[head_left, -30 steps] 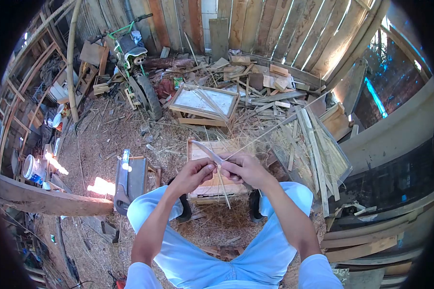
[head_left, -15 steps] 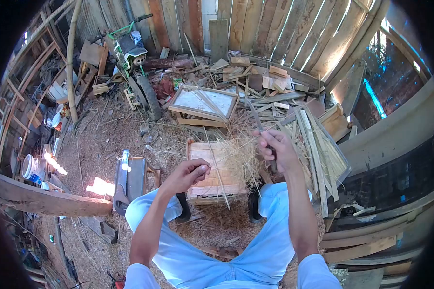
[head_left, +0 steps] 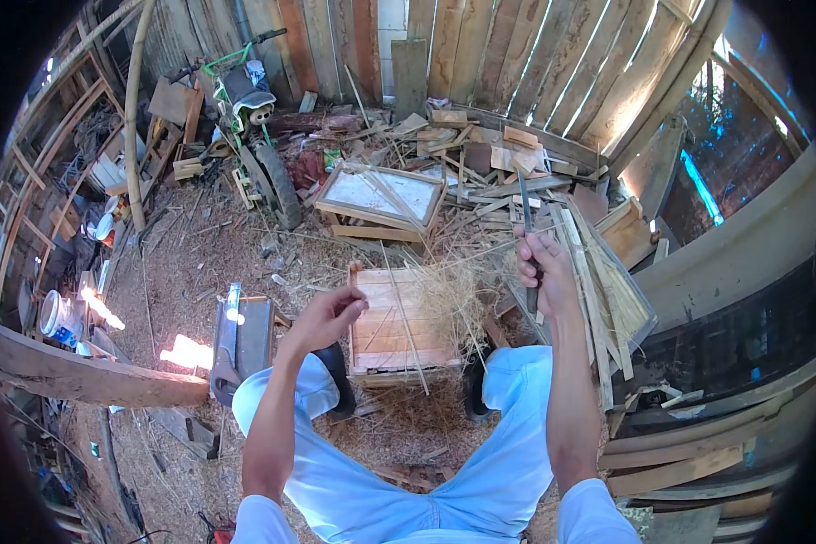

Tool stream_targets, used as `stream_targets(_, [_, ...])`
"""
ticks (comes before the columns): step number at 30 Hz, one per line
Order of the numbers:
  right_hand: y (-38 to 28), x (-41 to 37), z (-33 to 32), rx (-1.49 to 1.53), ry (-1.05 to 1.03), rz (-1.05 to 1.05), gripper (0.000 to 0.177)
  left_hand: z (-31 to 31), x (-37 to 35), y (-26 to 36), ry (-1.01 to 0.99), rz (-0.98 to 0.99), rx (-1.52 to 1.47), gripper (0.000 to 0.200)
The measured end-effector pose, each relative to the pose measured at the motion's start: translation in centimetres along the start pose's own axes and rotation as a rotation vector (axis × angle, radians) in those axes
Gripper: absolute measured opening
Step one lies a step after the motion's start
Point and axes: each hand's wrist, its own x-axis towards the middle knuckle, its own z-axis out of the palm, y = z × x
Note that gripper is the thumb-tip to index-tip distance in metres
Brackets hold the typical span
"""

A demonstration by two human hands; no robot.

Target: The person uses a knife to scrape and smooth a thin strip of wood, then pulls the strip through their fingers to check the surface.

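My right hand (head_left: 549, 269) is closed around the dark handle of a knife (head_left: 525, 204), whose long blade points up and away from me. Over the left edge of a low wooden crate-like stand (head_left: 399, 349), my left hand (head_left: 326, 319) has its fingers curled towards the thumb; whatever they may hold is too small to make out. A long thin strip (head_left: 403, 317) lies slanting across the slatted top of the stand. On its right side sits a tangled heap of fine straw-coloured shavings (head_left: 458, 295), below and left of the knife hand.
A framed box (head_left: 381, 195) stands beyond the stand, before a pile of wood scraps (head_left: 517, 159). Long slats (head_left: 598, 299) lie at my right. A handsaw (head_left: 229, 349) rests by my left knee, and a small motorbike (head_left: 267, 168) stands further back.
My right hand has moved right, and the knife has swung more upright. My left hand has shifted a little left. The strip and shavings lie about where they were.
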Motion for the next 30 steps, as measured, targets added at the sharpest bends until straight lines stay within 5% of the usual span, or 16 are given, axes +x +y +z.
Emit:
stream_targets(2, [-0.3, -0.1, 0.6, 0.004, -0.017, 0.004, 0.032, 0.4, 0.3, 1.4, 0.108, 0.085, 0.315, 0.012])
stream_targets(16, [5.7, -1.5, 7.9, -0.217, -0.351, 0.256, 0.030, 3.5, 1.4, 0.9, 0.143, 0.211, 0.024, 0.015])
stream_targets(30, [0.6, -0.3, 1.8, -0.005, -0.067, -0.006, 0.029, -1.0, -0.2, -0.2, 0.163, 0.077, 0.239, 0.012])
